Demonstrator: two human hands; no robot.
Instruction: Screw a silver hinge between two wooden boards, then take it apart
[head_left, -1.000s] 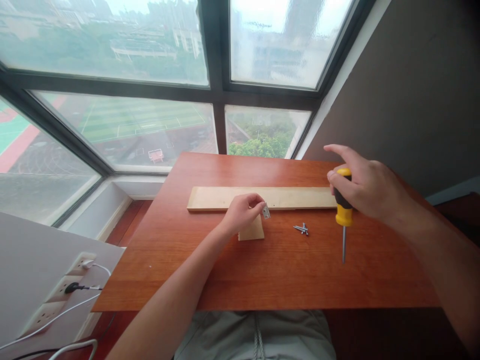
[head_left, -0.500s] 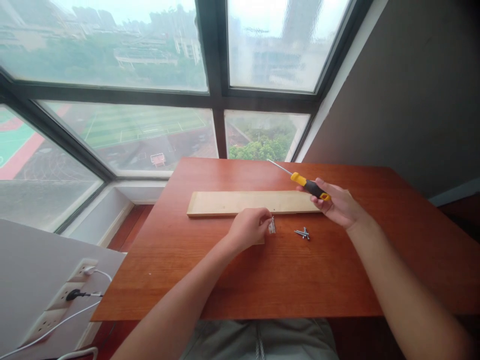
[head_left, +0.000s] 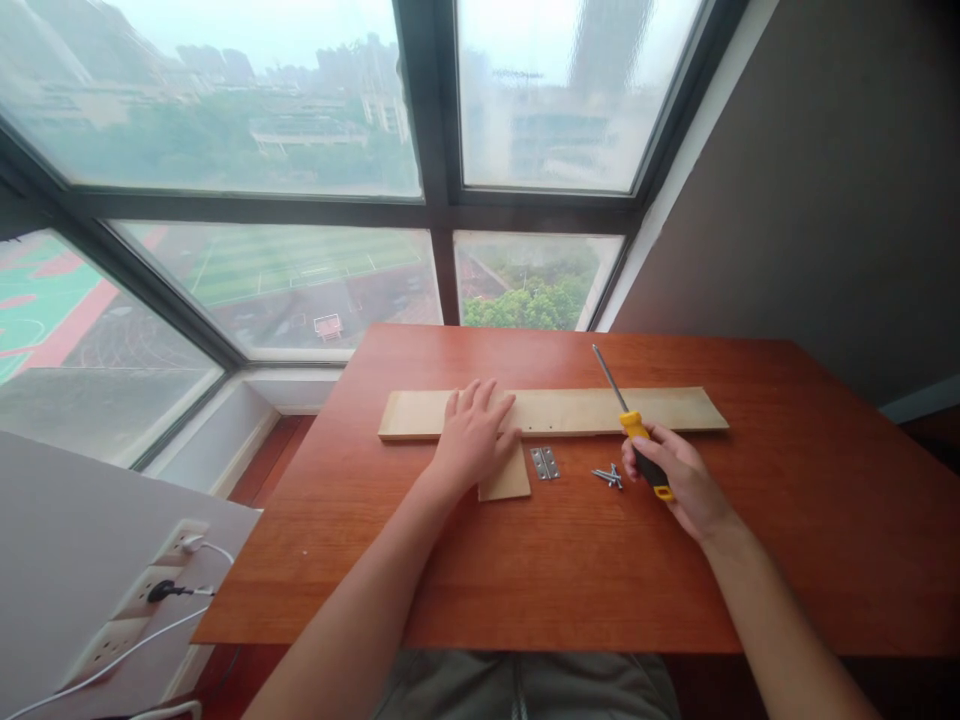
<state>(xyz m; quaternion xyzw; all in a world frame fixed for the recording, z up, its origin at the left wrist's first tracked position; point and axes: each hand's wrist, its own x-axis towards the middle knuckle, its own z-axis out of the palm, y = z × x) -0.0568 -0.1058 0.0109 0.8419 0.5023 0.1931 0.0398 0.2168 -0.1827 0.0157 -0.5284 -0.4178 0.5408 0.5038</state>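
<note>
My left hand (head_left: 474, 435) lies with spread fingers over the long pale wooden board (head_left: 585, 410) and the near small wooden piece (head_left: 506, 478). Part of both is hidden under it. Just right of the small piece a metal hinge (head_left: 545, 463) lies flat, unfolded, with screw holes showing. Wrapped round the black and yellow handle of a screwdriver (head_left: 631, 428) is my right hand (head_left: 679, 470); the shaft points up and away to the left. A small heap of screws (head_left: 609, 476) rests on the table left of that hand. Two small dark holes show near the board's front edge.
Everything lies on a reddish-brown wooden table (head_left: 600, 580). Behind it rise large windows with dark frames (head_left: 442, 210). A grey wall (head_left: 817, 190) slopes at the right. Sockets with plugs and white cables (head_left: 172, 590) are on the low wall at the left.
My left hand has let go of the hinge, moved left and spread over the wood. My right hand has lowered toward the table, and the screwdriver now points more steeply upward.
</note>
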